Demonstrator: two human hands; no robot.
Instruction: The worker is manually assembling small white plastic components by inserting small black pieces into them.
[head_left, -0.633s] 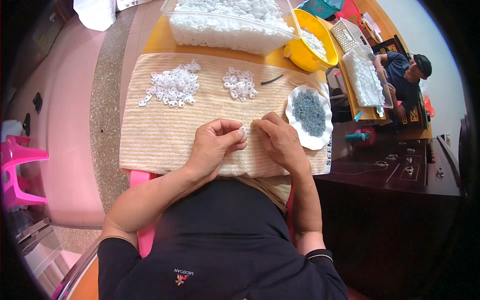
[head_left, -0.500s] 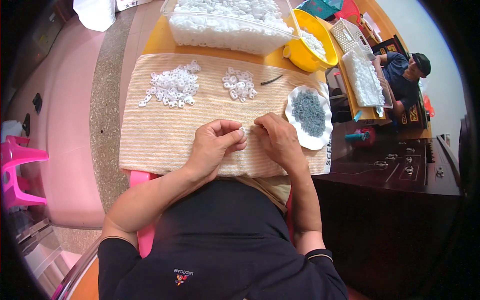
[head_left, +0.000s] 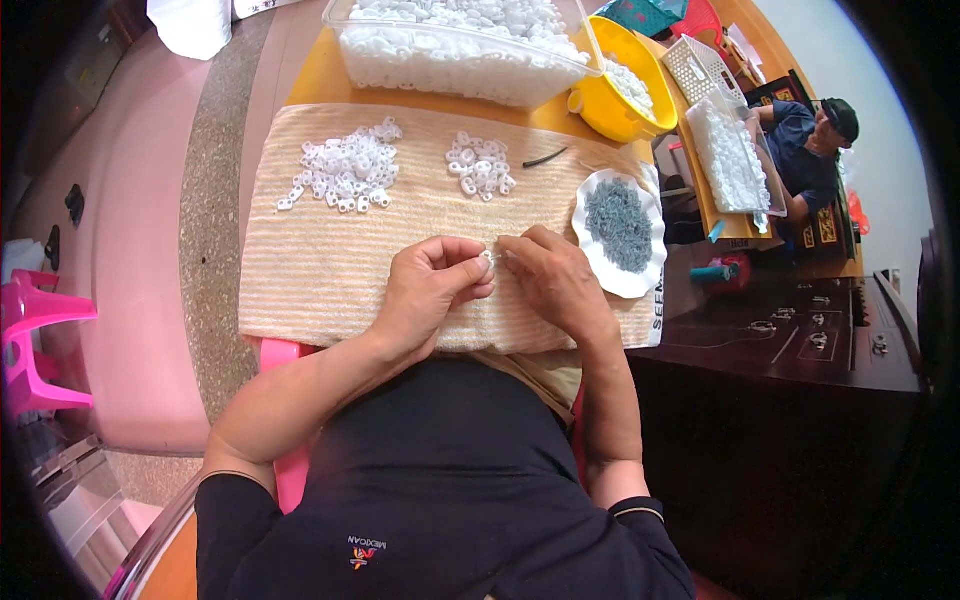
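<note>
Between thumb and forefinger, my left hand (head_left: 432, 290) pinches a small white plastic piece (head_left: 488, 257). My right hand (head_left: 556, 280) is closed in a pinch just beside it, its fingertips close to that piece; what they hold is too small to make out. Both hands are over a beige striped towel (head_left: 320, 270). Beyond them on the towel lie a larger pile of white plastic pieces (head_left: 350, 168), a smaller pile (head_left: 480, 165) and a thin dark rod (head_left: 545, 157). Right of my right hand, a white scalloped plate (head_left: 592, 262) holds many small grey pieces (head_left: 620, 225).
A clear plastic bin (head_left: 460, 68) full of white pieces stands at the far edge, with a yellow basin (head_left: 588, 110) beside it. At the right, another person (head_left: 800, 150) sits by a second bin of white pieces (head_left: 728, 160). A pink stool (head_left: 45, 340) is at left.
My right hand has moved slightly left, bringing its fingertips closer to the white piece in my left hand. The left hand has hardly moved.
</note>
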